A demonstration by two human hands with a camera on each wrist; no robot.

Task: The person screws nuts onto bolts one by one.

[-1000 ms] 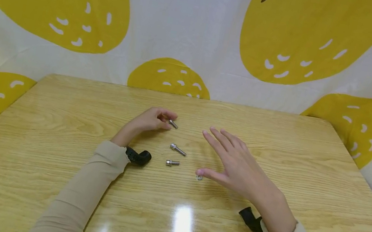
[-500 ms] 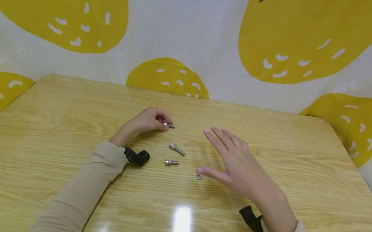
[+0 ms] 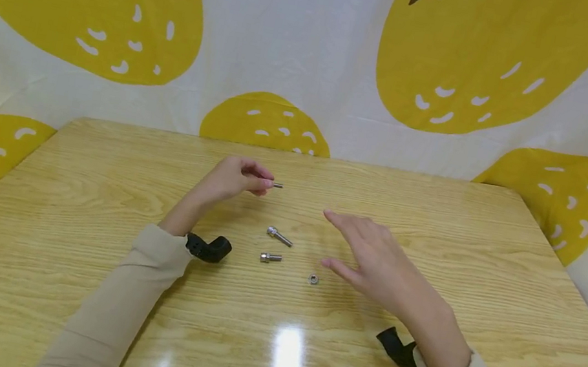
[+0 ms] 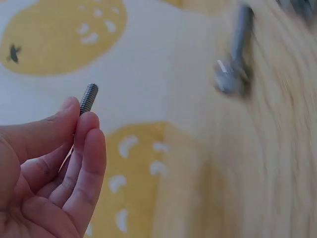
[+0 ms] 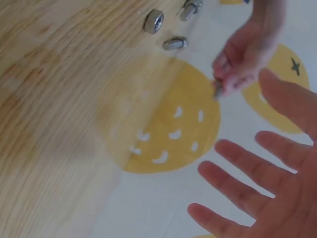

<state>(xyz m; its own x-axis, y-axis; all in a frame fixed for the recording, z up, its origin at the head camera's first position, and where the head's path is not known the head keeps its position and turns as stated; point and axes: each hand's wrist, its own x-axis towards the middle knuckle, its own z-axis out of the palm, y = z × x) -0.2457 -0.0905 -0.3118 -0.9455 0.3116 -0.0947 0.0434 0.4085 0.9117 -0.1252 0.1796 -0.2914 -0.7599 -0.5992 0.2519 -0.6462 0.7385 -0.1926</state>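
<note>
My left hand point(image 3: 235, 182) pinches a small metal bolt point(image 4: 89, 98) between thumb and fingers, held up off the table. Its threaded end sticks out past the fingertips, pointing right in the head view; the head is hidden in the grip. Two more metal bolts lie nearer the front: a longer one point(image 3: 280, 237) and a shorter one point(image 3: 270, 258). To their right sits a small round metal nut point(image 3: 314, 279). Above the table, just beyond the nut, my right hand point(image 3: 377, 260) hovers with fingers extended and holds nothing.
The pieces lie on a wood-grain table point(image 3: 106, 209) with light reflecting near its front. Behind the table hangs a white cloth point(image 3: 292, 26) with yellow fruit shapes. Black wrist-worn mounts point(image 3: 208, 248) show at both cuffs.
The left hand has firmed its pinch on the bolt and lifted it up and away. The right hand's thumb has moved off the nut, and its fingers have drawn closer together.
</note>
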